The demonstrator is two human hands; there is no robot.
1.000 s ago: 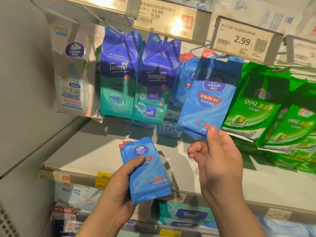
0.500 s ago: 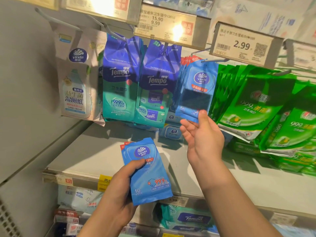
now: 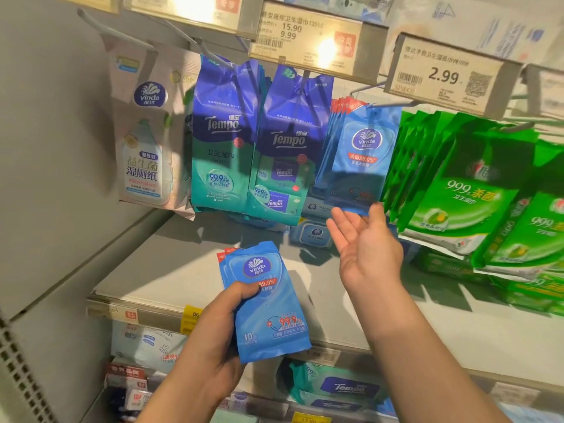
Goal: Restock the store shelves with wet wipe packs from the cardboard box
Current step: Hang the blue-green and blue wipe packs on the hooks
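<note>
Hanging blue Vinda packs (image 3: 361, 160) on peg: right hand (image 3: 364, 248) open beneath; left hand (image 3: 213, 340) grips spare Vinda packs (image 3: 265, 303). Risk: front pack sliding off peg tip.

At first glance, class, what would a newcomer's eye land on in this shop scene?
Probably the blue Vinda packs gripped in the left hand at lower centre. Next, the open right hand, palm up just under the blue packs hanging on a hook below the 2.99 price tag. The bright green packs crowd the right side.
</note>
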